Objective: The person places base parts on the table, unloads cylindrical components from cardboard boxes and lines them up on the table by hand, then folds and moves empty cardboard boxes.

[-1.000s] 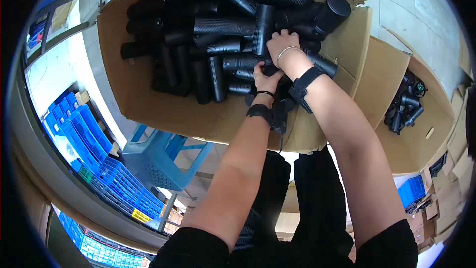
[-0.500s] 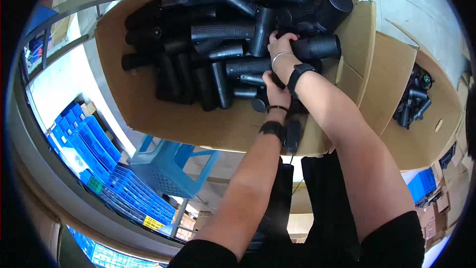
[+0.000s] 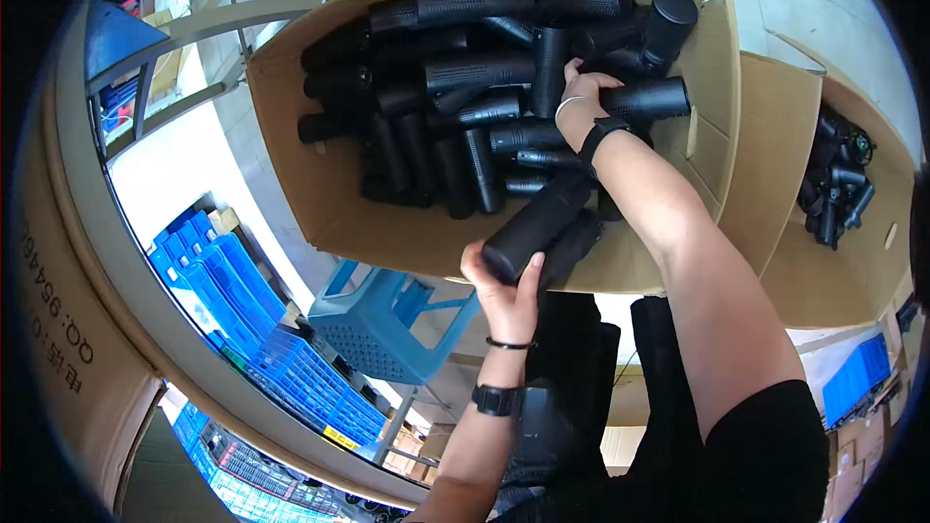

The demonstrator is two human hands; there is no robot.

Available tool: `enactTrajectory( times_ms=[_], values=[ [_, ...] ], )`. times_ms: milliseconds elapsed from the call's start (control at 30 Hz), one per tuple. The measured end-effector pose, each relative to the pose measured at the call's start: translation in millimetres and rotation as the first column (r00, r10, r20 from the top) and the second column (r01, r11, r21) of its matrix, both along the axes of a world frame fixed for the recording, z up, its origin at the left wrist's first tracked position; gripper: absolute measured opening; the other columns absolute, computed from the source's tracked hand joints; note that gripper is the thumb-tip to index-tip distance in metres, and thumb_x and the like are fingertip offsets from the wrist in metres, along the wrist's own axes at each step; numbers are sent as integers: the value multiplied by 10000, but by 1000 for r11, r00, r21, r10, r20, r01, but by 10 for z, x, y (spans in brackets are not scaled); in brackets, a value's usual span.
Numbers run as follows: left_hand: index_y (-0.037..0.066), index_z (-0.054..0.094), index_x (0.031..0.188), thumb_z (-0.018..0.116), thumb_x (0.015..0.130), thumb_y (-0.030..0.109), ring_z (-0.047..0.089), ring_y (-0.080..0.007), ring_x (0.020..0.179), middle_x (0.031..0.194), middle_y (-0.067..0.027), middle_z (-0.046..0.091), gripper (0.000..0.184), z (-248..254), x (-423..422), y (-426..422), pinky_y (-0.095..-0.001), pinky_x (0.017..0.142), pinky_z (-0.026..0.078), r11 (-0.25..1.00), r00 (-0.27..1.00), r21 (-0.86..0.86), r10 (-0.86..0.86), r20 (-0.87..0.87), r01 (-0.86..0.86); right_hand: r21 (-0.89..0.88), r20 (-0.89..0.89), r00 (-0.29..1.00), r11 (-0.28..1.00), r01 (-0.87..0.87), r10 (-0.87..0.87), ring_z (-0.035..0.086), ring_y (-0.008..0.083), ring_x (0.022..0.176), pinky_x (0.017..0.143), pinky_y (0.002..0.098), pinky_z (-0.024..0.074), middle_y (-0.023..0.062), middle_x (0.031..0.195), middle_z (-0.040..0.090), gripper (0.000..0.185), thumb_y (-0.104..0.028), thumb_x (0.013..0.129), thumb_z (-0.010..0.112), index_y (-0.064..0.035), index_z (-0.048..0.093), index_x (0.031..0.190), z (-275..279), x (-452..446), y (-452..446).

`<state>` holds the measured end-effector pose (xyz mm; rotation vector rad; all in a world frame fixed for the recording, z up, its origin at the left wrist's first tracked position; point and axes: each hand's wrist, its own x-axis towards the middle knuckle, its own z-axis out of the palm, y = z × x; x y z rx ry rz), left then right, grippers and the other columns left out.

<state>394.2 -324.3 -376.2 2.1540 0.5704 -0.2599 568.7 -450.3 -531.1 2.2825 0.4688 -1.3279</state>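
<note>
A large cardboard box (image 3: 378, 237) holds several black cylinders with dotted grips, piled in layers. My left hand (image 3: 504, 291) is wrapped round the near end of a black cylinder (image 3: 538, 223), tilted over the box's near edge. Deeper in the box, my right hand (image 3: 586, 92) lies between an upright-lying cylinder (image 3: 548, 73) and a sideways one (image 3: 649, 98). Its fingers are apart, with the thumb toward the sideways cylinder; no object is visibly gripped in it. Another dark object (image 3: 573, 250) is beside the cylinder in my left hand, partly hidden.
A second cardboard box (image 3: 775, 174) with small black parts (image 3: 838, 179) stands at the right. A blue stool (image 3: 378, 329) is below the large box's near edge. Blue crates (image 3: 320, 387) and a grey metal frame (image 3: 194, 29) are at the left.
My left hand has come out toward the near edge with a black cylinder in it. My right hand's fingers have spread beside the sideways cylinder. The view has shifted, moving the boxes rightward.
</note>
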Motion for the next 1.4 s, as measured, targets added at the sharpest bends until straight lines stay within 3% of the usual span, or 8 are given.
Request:
enactTrajectory(
  times_ms=[200, 367, 500, 667, 1000, 1100, 1233, 1400],
  values=[
    [63, 234, 1175, 676, 689, 2, 400, -171, 964, 1040, -89, 392, 660, 601, -219, 103, -286, 868, 330, 997, 999, -65, 36, 25, -35, 124, 151, 961, 969, 214, -232, 525, 401, 956, 709, 435, 454, 142, 1340, 242, 397, -109, 761, 570, -55, 516, 1151, 22, -68, -16],
    [60, 238, 1171, 689, 681, 25, 402, -176, 963, 1046, -93, 387, 667, 1202, -375, 89, -287, 869, 329, 994, 998, -109, 21, 51, -16, 401, 182, 983, 913, -68, -6, 555, 323, 872, 726, 401, 442, 138, 1318, 281, 330, -142, 708, 594, -74, 599, 1031, 558, -320, -93],
    [15, 314, 1140, 709, 680, 107, 426, -210, 977, 1054, -124, 402, 614, 1834, -495, 11, -302, 871, 348, 1000, 995, -26, -14, 96, 16, 675, 97, 984, 737, 43, -146, 520, 345, 891, 772, 360, 445, 188, 1301, 286, 393, -191, 504, 671, -75, 621, 876, 1456, -478, -281],
    [54, 361, 1143, 708, 677, 171, 452, -252, 997, 1074, -131, 431, 593, 2994, -596, 161, -325, 853, 377, 992, 992, 14, -122, 38, 122, 967, -160, 851, 94, 237, -499, 415, 433, 1070, 890, 371, 391, 263, 1278, 265, 332, -140, 445, 666, -44, 561, 745, 2901, -841, -481],
    [87, 401, 1157, 686, 679, 232, 488, -329, 973, 1080, -137, 459, 575, 5059, -1519, 1412, -360, 812, 420, 981, 951, 178, 16, 309, -75, 965, -186, 961, 145, 218, -206, 371, 322, 1106, 921, 365, 319, 157, 1191, 304, 363, -143, 418, 703, -101, 576, 755, 5854, -1464, -300],
    [73, 380, 1153, 691, 672, 176, 481, -250, 979, 1056, -112, 460, 582, 5224, -1833, 2054, -330, 824, 407, 904, 767, 125, 265, 585, -408, 975, -191, 978, 99, 200, -88, 356, 307, 1122, 928, 374, 301, 147, 1194, 311, 370, -175, 424, 701, -88, 577, 762, 6221, -1460, 169],
    [55, 298, 1194, 643, 757, 162, 467, -179, 948, 1058, -105, 449, 567, 5044, -2181, 3084, -295, 792, 418, 613, 372, -461, 774, 512, -642, 986, -152, 987, -60, 155, 53, 339, 293, 1139, 936, 402, 297, 129, 1196, 323, 400, -248, 463, 692, -49, 566, 786, 6570, -1524, 1070],
    [21, 306, 1174, 675, 735, 240, 476, -223, 936, 1060, -142, 462, 615, 4333, -2223, 4441, -345, 795, 421, 260, -63, -554, 865, 497, -791, 752, -513, 855, -441, 489, 75, 418, 276, 1071, 852, 404, 441, 134, 1137, 373, 357, -241, 645, 625, -41, 525, 923, 6474, -1707, 2479]
  ],
)
